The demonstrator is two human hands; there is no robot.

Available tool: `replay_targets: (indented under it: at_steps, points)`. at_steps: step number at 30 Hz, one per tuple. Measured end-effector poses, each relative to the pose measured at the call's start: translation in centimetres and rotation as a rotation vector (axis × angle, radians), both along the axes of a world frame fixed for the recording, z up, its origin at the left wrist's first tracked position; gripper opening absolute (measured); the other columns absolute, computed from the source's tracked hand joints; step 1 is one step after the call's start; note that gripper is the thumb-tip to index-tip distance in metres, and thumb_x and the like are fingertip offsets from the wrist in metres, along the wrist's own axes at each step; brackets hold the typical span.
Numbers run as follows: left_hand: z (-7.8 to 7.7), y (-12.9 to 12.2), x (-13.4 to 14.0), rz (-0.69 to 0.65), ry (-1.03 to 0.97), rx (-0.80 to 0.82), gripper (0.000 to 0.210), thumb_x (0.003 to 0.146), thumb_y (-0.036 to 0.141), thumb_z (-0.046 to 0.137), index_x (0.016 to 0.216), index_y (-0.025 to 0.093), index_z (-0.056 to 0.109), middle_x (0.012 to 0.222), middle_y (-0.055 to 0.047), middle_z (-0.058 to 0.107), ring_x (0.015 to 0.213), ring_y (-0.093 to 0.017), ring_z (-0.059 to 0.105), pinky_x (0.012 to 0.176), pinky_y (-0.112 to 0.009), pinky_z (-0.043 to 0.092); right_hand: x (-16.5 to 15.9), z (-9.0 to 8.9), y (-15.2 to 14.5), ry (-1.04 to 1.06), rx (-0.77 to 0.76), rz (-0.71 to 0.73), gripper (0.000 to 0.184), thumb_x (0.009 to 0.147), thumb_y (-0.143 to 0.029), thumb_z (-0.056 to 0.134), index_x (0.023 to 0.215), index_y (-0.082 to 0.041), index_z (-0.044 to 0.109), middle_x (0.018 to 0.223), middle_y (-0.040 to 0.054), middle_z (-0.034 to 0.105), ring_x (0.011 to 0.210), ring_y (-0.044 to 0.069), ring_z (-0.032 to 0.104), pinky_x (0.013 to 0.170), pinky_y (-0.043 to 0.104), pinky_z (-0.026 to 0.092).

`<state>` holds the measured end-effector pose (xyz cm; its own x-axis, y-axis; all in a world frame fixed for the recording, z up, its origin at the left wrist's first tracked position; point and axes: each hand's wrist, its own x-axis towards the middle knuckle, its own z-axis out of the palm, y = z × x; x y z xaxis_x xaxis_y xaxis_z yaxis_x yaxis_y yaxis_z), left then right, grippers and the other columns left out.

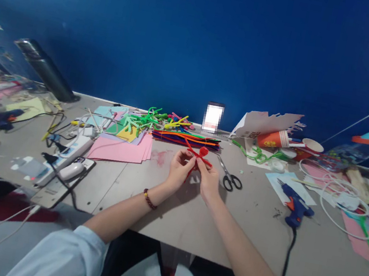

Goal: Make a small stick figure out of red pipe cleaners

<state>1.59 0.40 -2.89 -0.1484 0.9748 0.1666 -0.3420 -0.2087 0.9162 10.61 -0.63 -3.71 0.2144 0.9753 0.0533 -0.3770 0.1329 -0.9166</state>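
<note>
Both hands meet over the middle of the table, pinching a red pipe cleaner (pixel 204 152) bent into a figure with a round coil at its top and several arms sticking out. My left hand (pixel 180 167) grips it from the left, and my right hand (pixel 208 175) from the right, fingertips almost touching. The fingers hide its lower part. Just behind lies a bundle of pipe cleaners (pixel 184 140) in purple, orange, red and other colours. Scissors (pixel 230 176) with black handles rest to the right of my right hand.
Pink paper sheets (pixel 121 150) and a heap of twisted green pipe cleaners (pixel 145 119) lie left. A phone (pixel 213 117) stands against the blue wall. Right are a blue glue gun (pixel 293 204) with its cord and orange paper cups (pixel 273 139). A power strip (pixel 69 155) sits left.
</note>
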Motion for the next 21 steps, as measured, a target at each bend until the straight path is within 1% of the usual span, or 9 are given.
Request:
replay_targets:
  at_steps: [2, 5, 7, 9, 13, 15, 18, 21]
  points:
    - [0.2, 0.0, 0.1, -0.018, -0.036, -0.017, 0.029, 0.066, 0.034, 0.074, 0.077, 0.017, 0.054, 0.074, 0.002, 0.056, 0.063, -0.008, 0.054, 0.058, -0.020, 0.047, -0.1, 0.0, 0.0, 0.031, -0.011, 0.007, 0.022, 0.066, -0.040, 0.074, 0.075, -0.019, 0.072, 0.071, 0.0010, 0.068, 0.067, 0.013, 0.060, 0.068, 0.027, 0.048]
    - [0.6, -0.2, 0.0, -0.057, -0.061, -0.050, 0.027, 0.068, 0.035, 0.073, 0.082, 0.017, 0.059, 0.076, 0.000, 0.059, 0.068, -0.009, 0.057, 0.061, -0.020, 0.047, -0.2, 0.0, 0.1, 0.081, -0.047, 0.045, 0.024, 0.064, -0.041, 0.075, 0.074, -0.019, 0.072, 0.067, 0.0012, 0.068, 0.062, 0.013, 0.059, 0.063, 0.027, 0.048]
    - [0.9, -0.3, -0.2, -0.089, -0.063, -0.077, 0.027, 0.070, 0.035, 0.071, 0.088, 0.017, 0.063, 0.080, -0.002, 0.063, 0.071, -0.010, 0.059, 0.065, -0.021, 0.048, -0.2, 0.0, 0.1, 0.104, -0.079, 0.061, 0.026, 0.062, -0.042, 0.076, 0.071, -0.018, 0.071, 0.064, 0.0014, 0.067, 0.060, 0.013, 0.058, 0.062, 0.027, 0.047]
    - [0.9, -0.3, -0.3, -0.102, -0.040, -0.080, 0.025, 0.071, 0.034, 0.070, 0.088, 0.016, 0.065, 0.081, -0.003, 0.065, 0.073, -0.011, 0.060, 0.067, -0.021, 0.048, -0.3, 0.0, 0.2, 0.126, -0.098, 0.054, 0.027, 0.059, -0.043, 0.077, 0.066, -0.018, 0.070, 0.063, 0.0014, 0.066, 0.060, 0.013, 0.058, 0.062, 0.027, 0.047]
    - [0.4, -0.3, -0.3, -0.078, 0.070, -0.037, 0.020, 0.071, 0.034, 0.070, 0.078, 0.016, 0.064, 0.076, -0.003, 0.065, 0.067, -0.011, 0.059, 0.062, -0.022, 0.047, -0.1, -0.2, 0.2, 0.128, -0.100, 0.015, 0.029, 0.057, -0.045, 0.077, 0.062, -0.018, 0.065, 0.063, 0.0002, 0.065, 0.060, 0.012, 0.057, 0.063, 0.026, 0.047]
    - [0.0, -0.3, -0.2, -0.055, 0.140, -0.015, 0.020, 0.072, 0.034, 0.069, 0.079, 0.016, 0.065, 0.078, -0.003, 0.066, 0.067, -0.011, 0.059, 0.062, -0.022, 0.047, 0.1, -0.3, 0.2, 0.080, -0.089, -0.008, 0.030, 0.060, -0.046, 0.075, 0.062, -0.018, 0.064, 0.061, -0.0008, 0.063, 0.059, 0.012, 0.055, 0.062, 0.026, 0.046]
    - [-0.3, -0.4, 0.0, 0.015, 0.282, 0.058, 0.018, 0.072, 0.033, 0.069, 0.079, 0.017, 0.067, 0.080, -0.004, 0.066, 0.070, -0.012, 0.060, 0.063, -0.023, 0.047, 0.5, -0.6, 0.3, -0.014, -0.061, -0.031, 0.030, 0.065, -0.047, 0.071, 0.063, -0.018, 0.063, 0.059, -0.0019, 0.060, 0.057, 0.012, 0.053, 0.060, 0.025, 0.044]
    - [-0.3, -0.4, -0.1, 0.060, 0.353, 0.099, 0.017, 0.072, 0.033, 0.069, 0.078, 0.017, 0.068, 0.081, -0.005, 0.066, 0.070, -0.012, 0.059, 0.062, -0.023, 0.047, 0.6, -0.5, 0.4, -0.061, -0.037, -0.034, 0.030, 0.067, -0.048, 0.069, 0.065, -0.019, 0.064, 0.062, -0.0010, 0.063, 0.061, 0.013, 0.055, 0.063, 0.027, 0.046]
